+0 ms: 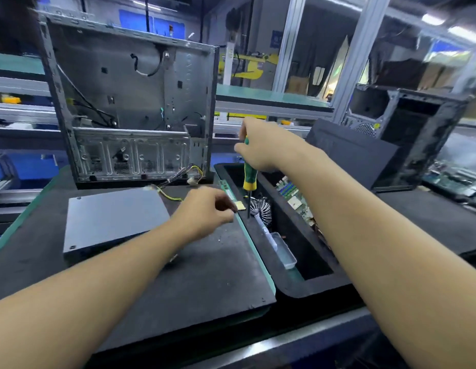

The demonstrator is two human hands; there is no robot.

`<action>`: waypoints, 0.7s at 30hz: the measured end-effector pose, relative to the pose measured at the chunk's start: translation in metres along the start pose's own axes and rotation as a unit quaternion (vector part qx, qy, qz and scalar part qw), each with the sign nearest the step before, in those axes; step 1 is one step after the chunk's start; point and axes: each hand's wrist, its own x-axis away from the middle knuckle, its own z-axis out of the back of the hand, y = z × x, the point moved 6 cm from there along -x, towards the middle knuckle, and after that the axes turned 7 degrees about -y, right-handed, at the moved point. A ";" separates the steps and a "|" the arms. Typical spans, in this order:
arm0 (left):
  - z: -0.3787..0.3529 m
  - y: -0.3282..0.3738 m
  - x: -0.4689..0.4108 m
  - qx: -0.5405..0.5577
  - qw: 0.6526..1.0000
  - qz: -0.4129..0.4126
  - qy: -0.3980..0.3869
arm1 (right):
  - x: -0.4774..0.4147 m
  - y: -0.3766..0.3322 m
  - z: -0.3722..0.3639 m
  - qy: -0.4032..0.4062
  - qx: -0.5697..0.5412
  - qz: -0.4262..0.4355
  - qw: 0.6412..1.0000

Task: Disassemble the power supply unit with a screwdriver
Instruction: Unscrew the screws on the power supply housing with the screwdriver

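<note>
Up over the black bin point(292, 286), my right grip point(260, 150) was wrapped round the top of the screwdriver point(249, 177). My fingers and thumb were curled tight on the green and yellow handle. The screwdriver stood almost straight up and down. Its thin dark tip pointed down into the bin, near a round fan point(262, 209). It touched no screw that I could see.

My left grip point(205, 211) was lower, at the edge of the worktop point(205, 275), just beside the bin. Its fingers were curled in with the tips close together. I could not tell if they pinched some tiny thing or nothing at all.

The power supply unit point(111, 219) was not under the screwdriver. It lay flat on the worktop, off to the left of both grips, a grey box with its wide top facing up. My left grip was the nearer one, close to the box's right side but not touching it. My right grip was well apart from it.

I think the screwdriver had to go left, over the bin edge, and come down on the box, while my left grip held the box steady.

Yellow and black wires point(175, 179) lay past the far end of the box, in front of the open computer case point(130, 107) that stood behind it.
</note>
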 end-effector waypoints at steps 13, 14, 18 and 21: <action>-0.155 0.032 -0.052 0.179 0.944 0.183 -0.206 | 0.039 0.109 0.017 0.002 0.007 -0.119 0.993; -0.154 0.034 -0.058 0.168 0.949 0.177 -0.201 | 0.039 0.112 0.017 0.001 0.005 -0.122 0.993; -0.119 0.039 -0.065 0.092 0.986 0.066 -0.119 | 0.036 0.108 0.014 0.008 -0.001 -0.112 0.994; -0.079 0.033 -0.053 -0.178 0.973 -0.043 -0.138 | 0.028 0.085 0.012 0.025 -0.016 -0.083 0.996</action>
